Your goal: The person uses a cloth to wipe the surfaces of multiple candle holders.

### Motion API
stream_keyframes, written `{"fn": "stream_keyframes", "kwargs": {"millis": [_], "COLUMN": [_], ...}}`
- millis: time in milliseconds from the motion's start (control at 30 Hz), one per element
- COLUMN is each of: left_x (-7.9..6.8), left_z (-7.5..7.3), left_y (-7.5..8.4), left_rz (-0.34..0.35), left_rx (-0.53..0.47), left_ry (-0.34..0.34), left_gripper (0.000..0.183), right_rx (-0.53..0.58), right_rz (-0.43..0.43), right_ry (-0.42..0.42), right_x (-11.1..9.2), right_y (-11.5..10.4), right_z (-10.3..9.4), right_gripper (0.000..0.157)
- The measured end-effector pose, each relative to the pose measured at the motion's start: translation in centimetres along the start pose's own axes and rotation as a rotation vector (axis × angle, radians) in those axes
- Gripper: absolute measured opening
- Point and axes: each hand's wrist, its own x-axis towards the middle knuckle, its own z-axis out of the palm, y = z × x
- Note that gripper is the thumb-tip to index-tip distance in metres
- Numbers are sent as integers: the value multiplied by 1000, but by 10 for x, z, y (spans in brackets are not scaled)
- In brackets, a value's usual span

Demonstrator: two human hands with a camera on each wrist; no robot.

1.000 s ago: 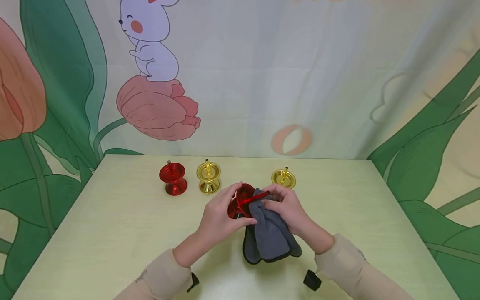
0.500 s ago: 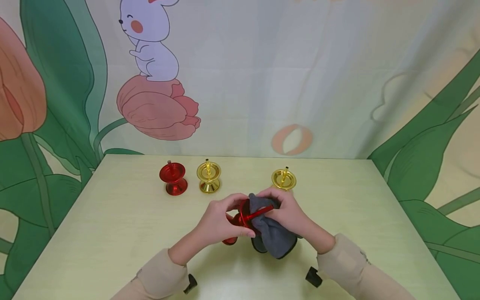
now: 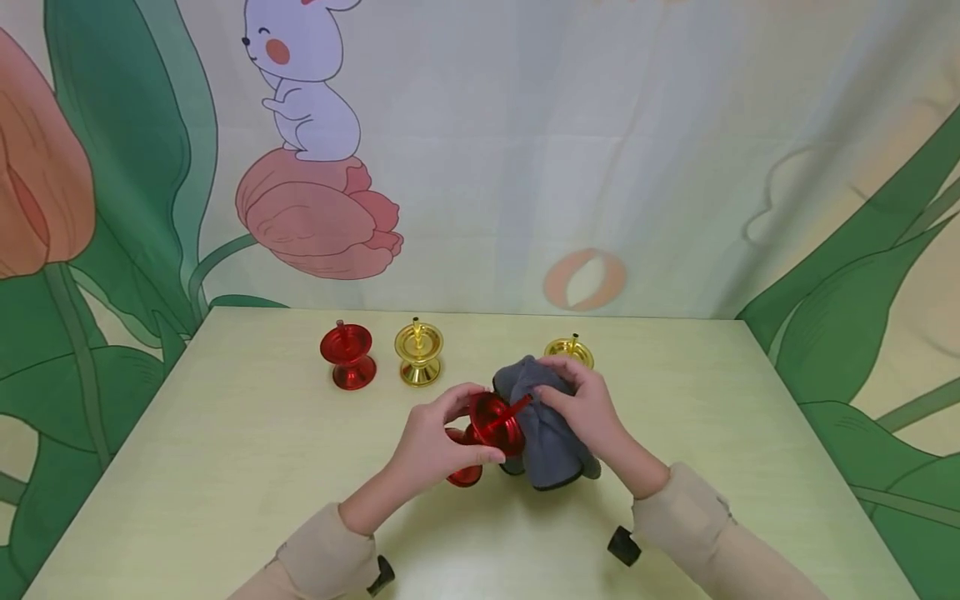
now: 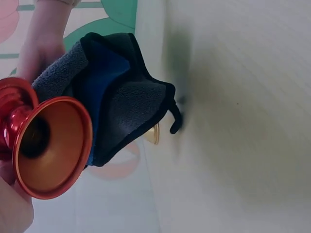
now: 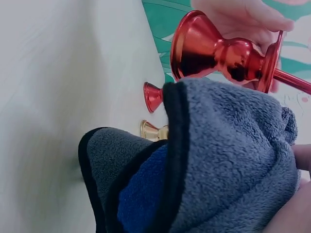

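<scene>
My left hand grips a red metal oil lamp, a shallow dish on a flared foot with a thin rod standing up from its middle. It is held tilted above the table, the rod leaning to the right. In the left wrist view the hollow underside of the lamp's foot shows. My right hand pinches a folded grey cloth with dark edging, right beside the dish. A blue inner side of the cloth is visible in the right wrist view.
Behind my hands, a red lamp and a gold lamp stand upright at the back left. Another gold lamp, partly hidden by my right hand, is at the back right. A printed curtain hangs behind the table.
The red lamp has come down slightly and turned, its dish now facing up more. My right hand and the cloth have drawn away from the dish, leaving it uncovered.
</scene>
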Motion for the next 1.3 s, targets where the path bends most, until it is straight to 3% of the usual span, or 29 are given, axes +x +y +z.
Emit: {"fn": "stream_keyframes", "kwargs": {"millis": [133, 233, 400, 567, 733, 933, 1300], "left_x": [2, 5, 11, 16, 17, 15, 11], "left_z": [-4, -6, -4, 2, 8, 12, 10], "left_y": [-2, -1, 3, 6, 10, 13, 17], "left_rz": [-79, -110, -106, -68, -15, 8, 57], "left_rx": [-66, -105, -201, -297, -345, -403, -515], "left_ry": [137, 241, 352, 403, 419, 392, 273], "left_gripper": [68, 69, 69, 66, 66, 69, 68], "right_rx": [113, 290, 570, 669, 673, 661, 648], "right_rz": [54, 93, 133, 79, -14, -89, -53], "right_ry": [-8, -31, -76, -140, -180, -158, -87], "right_x": [-2, -5, -12, -21, -31, -37, -35], "right_y": [2, 3, 2, -4, -11, -14, -18], "right_z": [-4, -6, -4, 6, 15, 21, 22], "right_gripper": [41, 44, 34, 40, 41, 44, 43]}}
